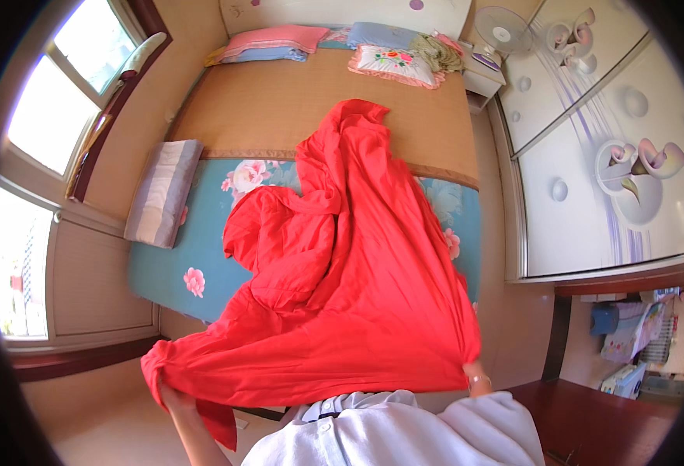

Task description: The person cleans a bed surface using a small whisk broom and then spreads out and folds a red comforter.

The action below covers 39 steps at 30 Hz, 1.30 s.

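Observation:
A large red cloth [371,279], perhaps a duvet cover, spreads in folds from my waist across the foot of the bed. Its far end is bunched on the brown sleeping mat [249,105], and part of it lies doubled over on the left. My left hand [174,399] grips one corner at the lower left, fingers mostly hidden under the fabric, with a flap hanging below. At the lower right my right hand [475,373] holds the opposite corner, its fingers covered by the cloth. The near edge is stretched between both hands.
A teal floral sheet [202,274] covers the bed's foot, with a striped pillow [164,192] at its left edge. Several pillows lie by the headboard [348,11]. A fan [500,32] and an iron [486,61] stand on the nightstand [482,81]. A sliding wardrobe [575,204] is at right.

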Tool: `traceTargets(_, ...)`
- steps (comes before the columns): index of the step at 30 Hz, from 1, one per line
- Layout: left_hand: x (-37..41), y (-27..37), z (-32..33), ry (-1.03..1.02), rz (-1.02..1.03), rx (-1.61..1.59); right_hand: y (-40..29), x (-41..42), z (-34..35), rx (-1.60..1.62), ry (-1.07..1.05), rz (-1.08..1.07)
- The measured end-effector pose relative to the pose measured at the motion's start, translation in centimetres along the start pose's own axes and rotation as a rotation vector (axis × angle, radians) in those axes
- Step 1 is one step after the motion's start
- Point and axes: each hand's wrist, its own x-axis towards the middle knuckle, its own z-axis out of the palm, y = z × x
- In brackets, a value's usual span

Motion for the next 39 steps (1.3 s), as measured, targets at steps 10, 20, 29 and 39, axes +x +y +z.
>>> traceTargets(10, 17.2, -2.8, 3.3, 0.068, -0.357, -0.005, 4.1, -16.9, 12.7, 1.104, -0.024, 0.260)
traceTargets(20, 41.4, 7.4, 27.5, -0.512, 0.360, 0.038, -33.7, -11.2, -25.4, 1.499, 0.524, -0.977)
traceTargets(29, 29.9, 34.0, 46.6, -0.633, 1.251, 0.113, -38.0, -43.2, -55.0, 1.799, 0.860, -1.723)
traceTargets(39, 40.8, 37.8, 29.1, -0.491, 0.695, 0.071, -35.9, -39.7, -47.9, 1.712, 0.557, -1.631)
